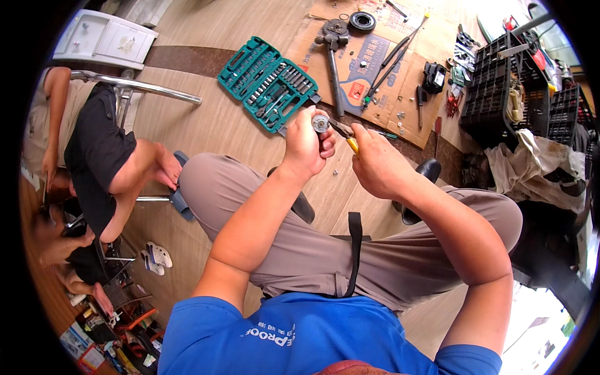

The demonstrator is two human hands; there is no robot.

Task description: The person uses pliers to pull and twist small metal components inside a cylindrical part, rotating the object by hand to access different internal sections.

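Note:
My left hand [305,149] is closed around a small round metal part [320,123], its silvery end facing up between thumb and fingers. Yellow-handled pliers [352,144] are gripped in my right hand [380,164]. Their dark jaws reach toward the metal part; whether they touch it I cannot tell. Just beyond my left hand lies an open green socket set case [270,84] with rows of sockets and a ratchet. A hammer [335,69] lies past my hands on a flattened cardboard sheet [409,81].
On the cardboard are a black ring-shaped part [362,22], long black-handled cutters [395,62] and a screwdriver [421,106]. Black plastic crates [494,94] stand at the right. To the left, a person [94,150] sits on a metal-framed chair, near a white stool [106,39].

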